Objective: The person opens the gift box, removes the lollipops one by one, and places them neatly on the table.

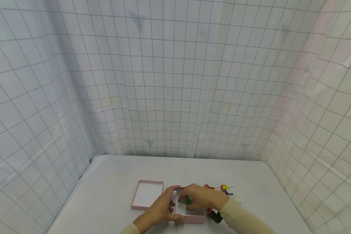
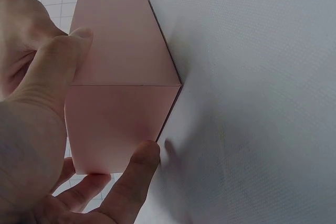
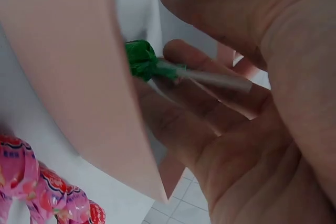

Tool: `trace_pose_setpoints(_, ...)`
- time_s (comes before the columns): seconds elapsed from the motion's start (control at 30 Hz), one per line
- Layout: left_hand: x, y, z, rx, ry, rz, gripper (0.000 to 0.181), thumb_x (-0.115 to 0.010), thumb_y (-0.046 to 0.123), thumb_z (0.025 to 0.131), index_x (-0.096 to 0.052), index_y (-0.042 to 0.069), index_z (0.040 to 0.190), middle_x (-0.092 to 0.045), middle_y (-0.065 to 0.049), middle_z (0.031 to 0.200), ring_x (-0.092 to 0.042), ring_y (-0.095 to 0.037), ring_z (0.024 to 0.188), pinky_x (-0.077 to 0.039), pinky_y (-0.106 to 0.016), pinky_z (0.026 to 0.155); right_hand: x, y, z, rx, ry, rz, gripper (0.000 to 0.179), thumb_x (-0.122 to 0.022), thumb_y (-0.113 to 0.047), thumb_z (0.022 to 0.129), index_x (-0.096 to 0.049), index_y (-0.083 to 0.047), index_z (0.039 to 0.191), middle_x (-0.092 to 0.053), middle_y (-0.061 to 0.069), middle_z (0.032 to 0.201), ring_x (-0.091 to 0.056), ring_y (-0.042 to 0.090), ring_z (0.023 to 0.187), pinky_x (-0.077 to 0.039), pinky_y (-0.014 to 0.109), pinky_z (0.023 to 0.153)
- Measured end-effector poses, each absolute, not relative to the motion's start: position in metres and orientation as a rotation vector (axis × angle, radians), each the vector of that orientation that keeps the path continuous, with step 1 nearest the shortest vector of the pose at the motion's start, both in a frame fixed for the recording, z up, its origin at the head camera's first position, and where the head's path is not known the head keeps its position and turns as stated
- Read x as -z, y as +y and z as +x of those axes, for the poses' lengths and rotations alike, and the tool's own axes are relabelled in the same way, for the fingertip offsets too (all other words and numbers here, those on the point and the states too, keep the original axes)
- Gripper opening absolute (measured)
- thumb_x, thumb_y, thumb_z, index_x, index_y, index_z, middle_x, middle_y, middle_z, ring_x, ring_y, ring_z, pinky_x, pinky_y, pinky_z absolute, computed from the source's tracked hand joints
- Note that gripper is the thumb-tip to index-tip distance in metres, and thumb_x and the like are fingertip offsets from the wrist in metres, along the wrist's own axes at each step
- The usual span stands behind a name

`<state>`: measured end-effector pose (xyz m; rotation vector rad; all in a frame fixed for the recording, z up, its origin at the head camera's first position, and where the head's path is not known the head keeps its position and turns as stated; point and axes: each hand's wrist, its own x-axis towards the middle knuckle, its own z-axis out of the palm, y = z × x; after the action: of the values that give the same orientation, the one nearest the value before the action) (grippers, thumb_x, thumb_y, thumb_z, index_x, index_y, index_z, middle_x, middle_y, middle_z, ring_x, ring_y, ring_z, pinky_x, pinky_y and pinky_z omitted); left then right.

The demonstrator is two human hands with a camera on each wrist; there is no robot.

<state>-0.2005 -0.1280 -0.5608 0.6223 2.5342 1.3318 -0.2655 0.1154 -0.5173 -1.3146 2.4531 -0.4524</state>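
Note:
A pink box with a pale interior stands uncovered near the front of the white table. My left hand grips its left side, thumb on the near wall and fingers reaching round the left and far sides. Inside the box is my right hand, palm facing the green-wrapped lollipop. The lollipop's white stick lies across the right fingers in the right wrist view. The right thumb is apart from it, and the fingers are loosely bent without closing round it. The right hand and forearm hide part of the box.
Left of the box lies a shallow pink lid, its white inside facing up. To the right are loose lollipops, among them a yellow one, a red one and several pink-wrapped ones. Gridded white curtains surround the table.

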Motion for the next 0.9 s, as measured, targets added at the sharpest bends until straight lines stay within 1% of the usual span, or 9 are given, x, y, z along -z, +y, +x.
trace_pose_setpoints(0.13,0.561,-0.128,-0.201,-1.334,2.526,0.624,0.113,-0.106,0.023,0.088,-0.037,0.009,0.176,-0.060,-0.014,0.153,-0.067,-0.016,0.107,-0.058,-0.021,0.084,0.518,0.112,-0.265,0.484,2.436,-1.278,0.033,-0.092,-0.009,0.101,-0.083,-0.017,0.131,-0.081,-0.009,0.132,-0.074,-0.001,0.125,-0.062,0.022,0.109)
trace_pose_setpoints(0.27,0.561,-0.129,-0.201,-1.329,2.529,0.629,0.113,-0.106,0.024,0.088,-0.037,0.009,0.176,-0.061,-0.015,0.153,-0.066,-0.017,0.109,-0.058,-0.021,0.085,0.516,0.112,-0.267,0.481,2.455,-1.279,0.034,-0.091,-0.003,0.099,-0.085,-0.016,0.129,-0.081,-0.007,0.131,-0.075,0.002,0.125,-0.063,0.021,0.108)
trace_pose_setpoints(0.4,0.561,-0.129,-0.200,-1.333,2.533,0.632,0.113,-0.106,0.024,0.088,-0.037,0.007,0.175,-0.060,-0.018,0.155,-0.067,-0.018,0.109,-0.058,-0.022,0.085,0.518,0.111,-0.269,0.458,2.445,-1.296,0.033,-0.091,0.000,0.097,-0.086,-0.015,0.126,-0.082,-0.008,0.127,-0.075,0.001,0.119,-0.062,0.019,0.105)
trace_pose_setpoints(0.6,0.561,-0.128,-0.199,-1.335,2.528,0.620,0.113,-0.106,0.022,0.087,-0.038,0.005,0.175,-0.060,-0.020,0.158,-0.069,-0.019,0.109,-0.059,-0.022,0.084,0.526,0.105,-0.271,0.369,2.444,-1.304,0.032,-0.094,-0.002,0.095,-0.088,-0.018,0.121,-0.083,-0.012,0.119,-0.068,-0.005,0.105,-0.060,0.017,0.099)
trace_pose_setpoints(0.63,0.561,-0.128,-0.199,-1.328,2.528,0.616,0.113,-0.106,0.023,0.087,-0.037,0.006,0.175,-0.061,-0.019,0.155,-0.068,-0.018,0.108,-0.059,-0.021,0.084,0.526,0.104,-0.271,0.357,2.444,-1.302,0.031,-0.094,-0.002,0.095,-0.088,-0.019,0.120,-0.083,-0.012,0.117,-0.067,-0.004,0.103,-0.060,0.017,0.098)
trace_pose_setpoints(0.73,0.562,-0.129,-0.200,-1.313,2.529,0.604,0.115,-0.106,0.026,0.087,-0.036,0.007,0.176,-0.063,-0.016,0.149,-0.066,-0.017,0.106,-0.058,-0.021,0.083,0.525,0.101,-0.271,0.317,2.447,-1.314,0.030,-0.095,-0.002,0.094,-0.089,-0.021,0.117,-0.084,-0.014,0.116,-0.067,-0.004,0.101,-0.060,0.017,0.098)
trace_pose_setpoints(0.83,0.561,-0.129,-0.200,-1.304,2.537,0.604,0.115,-0.106,0.029,0.087,-0.036,0.009,0.176,-0.062,-0.016,0.151,-0.066,-0.016,0.106,-0.058,-0.021,0.083,0.524,0.100,-0.273,0.281,2.446,-1.335,0.027,-0.095,-0.004,0.095,-0.091,-0.022,0.116,-0.084,-0.015,0.115,-0.067,-0.005,0.102,-0.061,0.016,0.100)
trace_pose_setpoints(0.9,0.561,-0.128,-0.201,-1.305,2.548,0.614,0.115,-0.106,0.029,0.088,-0.036,0.009,0.176,-0.060,-0.019,0.158,-0.068,-0.017,0.107,-0.058,-0.022,0.082,0.523,0.100,-0.275,0.240,2.454,-1.359,0.026,-0.096,-0.005,0.095,-0.091,-0.023,0.115,-0.084,-0.016,0.114,-0.067,-0.006,0.102,-0.061,0.016,0.101)
